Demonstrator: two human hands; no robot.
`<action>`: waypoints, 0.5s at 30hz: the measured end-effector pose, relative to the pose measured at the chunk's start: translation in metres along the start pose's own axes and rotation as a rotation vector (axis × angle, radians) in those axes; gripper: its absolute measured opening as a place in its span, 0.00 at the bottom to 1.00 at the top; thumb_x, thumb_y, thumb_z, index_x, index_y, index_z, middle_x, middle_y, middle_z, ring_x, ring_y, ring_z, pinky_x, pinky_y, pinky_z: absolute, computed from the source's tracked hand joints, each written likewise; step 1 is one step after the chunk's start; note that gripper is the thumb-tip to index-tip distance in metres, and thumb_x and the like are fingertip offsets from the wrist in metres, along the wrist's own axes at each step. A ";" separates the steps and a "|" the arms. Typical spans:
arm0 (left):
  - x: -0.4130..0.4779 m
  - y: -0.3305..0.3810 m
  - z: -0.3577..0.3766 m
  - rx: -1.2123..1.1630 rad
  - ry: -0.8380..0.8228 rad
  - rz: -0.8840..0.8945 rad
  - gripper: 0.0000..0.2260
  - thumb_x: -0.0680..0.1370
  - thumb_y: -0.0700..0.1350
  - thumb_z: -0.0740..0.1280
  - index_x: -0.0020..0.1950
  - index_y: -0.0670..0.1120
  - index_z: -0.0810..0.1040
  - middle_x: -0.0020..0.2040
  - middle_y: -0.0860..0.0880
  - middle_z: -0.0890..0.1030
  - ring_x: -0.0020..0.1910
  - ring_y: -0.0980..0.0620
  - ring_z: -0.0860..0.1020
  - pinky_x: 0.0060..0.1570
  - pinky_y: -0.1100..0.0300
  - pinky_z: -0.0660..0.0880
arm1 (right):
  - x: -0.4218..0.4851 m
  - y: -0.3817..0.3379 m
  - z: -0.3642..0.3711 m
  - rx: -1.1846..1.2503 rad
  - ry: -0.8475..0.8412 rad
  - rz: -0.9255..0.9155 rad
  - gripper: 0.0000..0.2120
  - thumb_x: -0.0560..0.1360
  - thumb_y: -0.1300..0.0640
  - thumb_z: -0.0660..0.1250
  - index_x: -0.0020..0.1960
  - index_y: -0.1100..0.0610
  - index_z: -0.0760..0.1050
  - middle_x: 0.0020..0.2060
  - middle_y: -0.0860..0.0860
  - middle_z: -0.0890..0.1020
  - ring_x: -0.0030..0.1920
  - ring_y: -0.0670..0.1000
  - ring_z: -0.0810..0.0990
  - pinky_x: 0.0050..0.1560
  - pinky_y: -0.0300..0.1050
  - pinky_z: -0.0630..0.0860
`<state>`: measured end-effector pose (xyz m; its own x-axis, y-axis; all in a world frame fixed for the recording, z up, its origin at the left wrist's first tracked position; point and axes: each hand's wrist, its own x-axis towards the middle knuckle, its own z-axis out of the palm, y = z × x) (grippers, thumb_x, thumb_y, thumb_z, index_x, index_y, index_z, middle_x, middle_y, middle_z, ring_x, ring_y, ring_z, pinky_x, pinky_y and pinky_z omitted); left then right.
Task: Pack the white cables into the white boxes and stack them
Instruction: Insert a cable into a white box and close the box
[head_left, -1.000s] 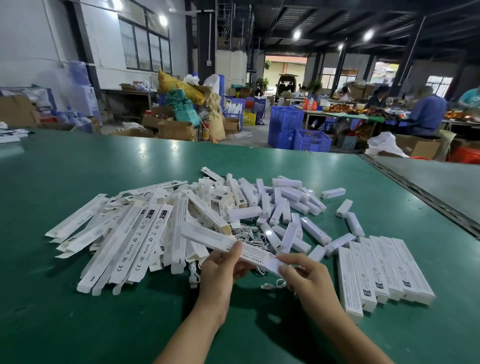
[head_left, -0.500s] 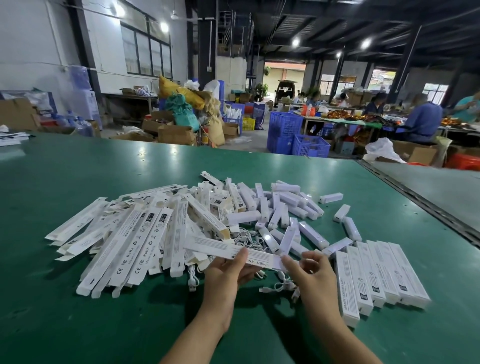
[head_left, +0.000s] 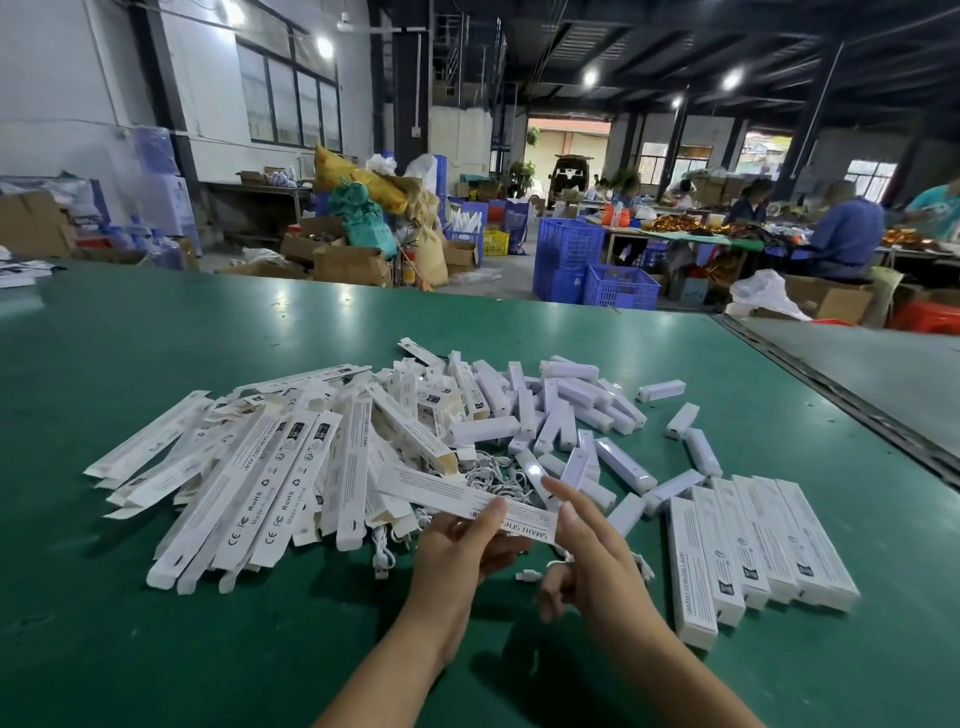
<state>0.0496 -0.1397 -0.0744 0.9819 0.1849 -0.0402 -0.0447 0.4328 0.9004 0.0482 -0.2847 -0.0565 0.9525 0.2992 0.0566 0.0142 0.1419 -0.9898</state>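
On the green-topped bench (head_left: 156, 364), the left hand (head_left: 457, 551) is pinching a long white cardboard box (head_left: 457, 496). The right hand (head_left: 592, 551) is drawing off the box's end, its upper fingers (head_left: 563, 499) straightening and its lower ones curling by a thin white cable (head_left: 530, 576); whether they are gripping it, I cannot tell. Loading the cable is probably coming next.

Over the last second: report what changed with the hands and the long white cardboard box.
The right hand let go of the right end of the long white cardboard box, index finger now straight beside it. The left hand still grips the box; the row of packed white boxes stayed put.
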 end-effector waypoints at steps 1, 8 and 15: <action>-0.001 0.001 0.000 0.006 -0.015 -0.007 0.21 0.67 0.52 0.74 0.53 0.40 0.80 0.46 0.39 0.86 0.44 0.41 0.86 0.38 0.60 0.80 | 0.000 0.000 -0.001 0.005 -0.037 0.004 0.27 0.69 0.30 0.67 0.66 0.34 0.71 0.52 0.62 0.82 0.28 0.56 0.77 0.32 0.48 0.73; -0.002 0.006 -0.002 -0.025 -0.041 -0.054 0.19 0.69 0.53 0.73 0.51 0.40 0.80 0.44 0.42 0.86 0.42 0.43 0.85 0.44 0.54 0.78 | -0.001 -0.001 -0.001 0.078 -0.188 -0.038 0.29 0.69 0.28 0.65 0.68 0.34 0.68 0.59 0.56 0.80 0.29 0.57 0.78 0.33 0.49 0.77; 0.008 0.007 -0.010 -0.059 0.211 -0.015 0.13 0.79 0.48 0.69 0.52 0.37 0.79 0.43 0.40 0.86 0.38 0.44 0.86 0.34 0.59 0.79 | 0.009 0.011 -0.016 -1.069 0.227 -0.278 0.12 0.78 0.44 0.64 0.61 0.42 0.74 0.62 0.42 0.75 0.57 0.41 0.74 0.56 0.41 0.75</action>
<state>0.0555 -0.1268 -0.0730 0.9226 0.3559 -0.1487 -0.0471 0.4864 0.8725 0.0617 -0.2952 -0.0685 0.9072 0.1894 0.3755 0.3842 -0.7368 -0.5564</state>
